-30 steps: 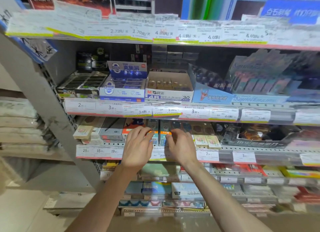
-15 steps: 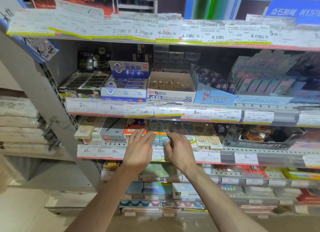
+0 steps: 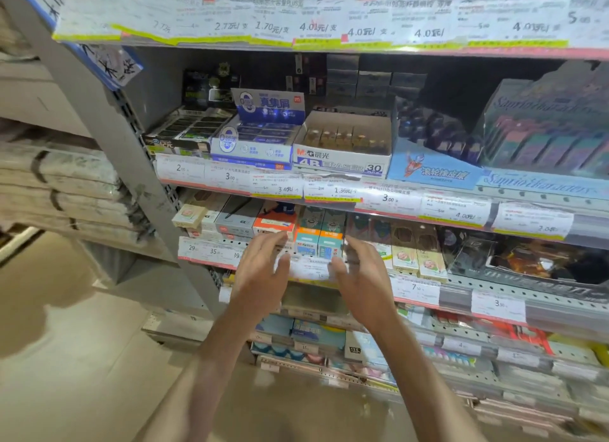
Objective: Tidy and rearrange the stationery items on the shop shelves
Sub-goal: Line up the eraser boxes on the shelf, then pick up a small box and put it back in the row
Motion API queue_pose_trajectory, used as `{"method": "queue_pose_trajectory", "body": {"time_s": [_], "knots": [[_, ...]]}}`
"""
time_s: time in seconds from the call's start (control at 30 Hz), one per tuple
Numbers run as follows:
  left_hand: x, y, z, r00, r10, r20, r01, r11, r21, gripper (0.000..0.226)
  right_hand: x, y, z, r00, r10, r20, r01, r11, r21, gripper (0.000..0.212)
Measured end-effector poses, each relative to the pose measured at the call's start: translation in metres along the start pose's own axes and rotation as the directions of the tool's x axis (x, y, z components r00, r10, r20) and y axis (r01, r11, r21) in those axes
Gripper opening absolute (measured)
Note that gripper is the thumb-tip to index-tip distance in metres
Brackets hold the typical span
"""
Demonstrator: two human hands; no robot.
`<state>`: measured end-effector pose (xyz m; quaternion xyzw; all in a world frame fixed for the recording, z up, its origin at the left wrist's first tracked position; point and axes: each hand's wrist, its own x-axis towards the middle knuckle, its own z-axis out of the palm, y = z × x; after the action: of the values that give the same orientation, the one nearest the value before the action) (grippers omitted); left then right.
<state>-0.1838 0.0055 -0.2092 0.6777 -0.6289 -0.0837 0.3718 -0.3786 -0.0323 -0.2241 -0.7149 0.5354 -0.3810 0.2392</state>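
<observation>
Both hands are held up in front of the third shelf down of the grey metal shelving unit [image 3: 108,138]. The left hand [image 3: 263,273] is seen with fingers straight and spread, nothing held in its grip. Same story for the right hand [image 3: 361,278]: fingers relaxed and apart, nothing clamped. Between them, two upright teal-and-orange cardboard stationery boxes [image 3: 318,235] are parked side by side at the shelf's front edge; whether the fingertips actually touch them can't be told, it's a bit blurry. An orange-and-white flat box [image 3: 275,222] is seen just to the left of those, and a grey flat box [image 3: 235,219] beyond it. On the shelf above, a white open carton printed "4B ERASER" [image 3: 342,151] is sat beside a blue-and-white eraser display box [image 3: 255,138].
</observation>
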Motion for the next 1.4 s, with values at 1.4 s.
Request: {"method": "queue_pose_trajectory", "body": {"time_s": [1.4], "knots": [[0.07, -0.171, -0.13, 0.809, -0.542, 0.227, 0.524, 0.491, -0.696, 0.018, 0.065, -0.199, 0.206, 0.879, 0.442, 0.178, -0.477, 0.817, 0.324, 0.027]]}}
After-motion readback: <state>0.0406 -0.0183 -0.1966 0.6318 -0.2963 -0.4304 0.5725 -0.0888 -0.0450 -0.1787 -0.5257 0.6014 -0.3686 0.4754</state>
